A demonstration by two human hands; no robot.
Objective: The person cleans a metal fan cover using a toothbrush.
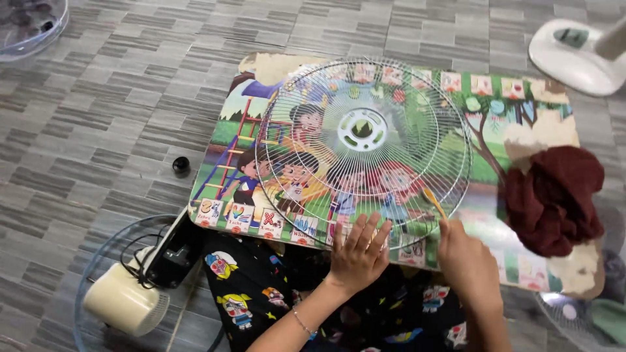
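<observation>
Our left hand (358, 251) lies flat, fingers spread, grasping nothing, on the near rim of the fan grille (365, 153). Our right hand (466, 261) is clenched around a yellow brush (433, 202), which touches the grille wires.

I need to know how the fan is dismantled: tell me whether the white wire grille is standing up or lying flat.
Lying flat. The grille rests face-down on the picture board, left hand pressing its rim.

Fan grille (365, 140) covers board centre; maroon cloth (554, 199) blocks right end; left strip free.
</observation>
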